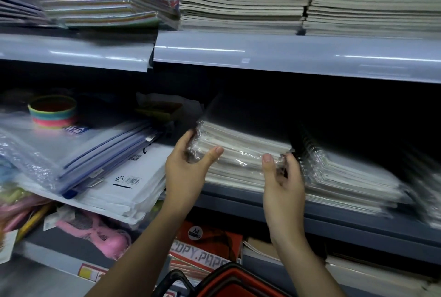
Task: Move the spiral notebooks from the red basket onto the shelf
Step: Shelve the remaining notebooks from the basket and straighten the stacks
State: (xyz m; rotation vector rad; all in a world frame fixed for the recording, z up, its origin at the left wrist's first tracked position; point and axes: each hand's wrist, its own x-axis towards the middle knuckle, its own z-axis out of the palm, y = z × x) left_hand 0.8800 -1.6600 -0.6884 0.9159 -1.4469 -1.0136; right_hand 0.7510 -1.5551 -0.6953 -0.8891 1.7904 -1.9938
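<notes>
A plastic-wrapped pack of spiral notebooks (pixel 241 146) lies on top of a stack on the middle shelf (pixel 334 215). My left hand (pixel 188 167) grips the pack's left front corner, thumb on its front edge. My right hand (pixel 281 177) grips the pack's right front corner, where the wrap is crumpled. A second stack of wrapped spiral notebooks (pixel 346 175) with black wire coils sits right beside it. The red basket (pixel 229 282) shows at the bottom edge, below my forearms; its inside is hidden.
The upper shelf (pixel 286 55) overhangs closely and carries tall stacks of notebooks (pixel 243 0). Left of the pack lie clear zip folders (pixel 95 153), white envelopes (pixel 128 184) and a rainbow spring toy (pixel 53 111). A red copy-paper box (pixel 207 249) stands below.
</notes>
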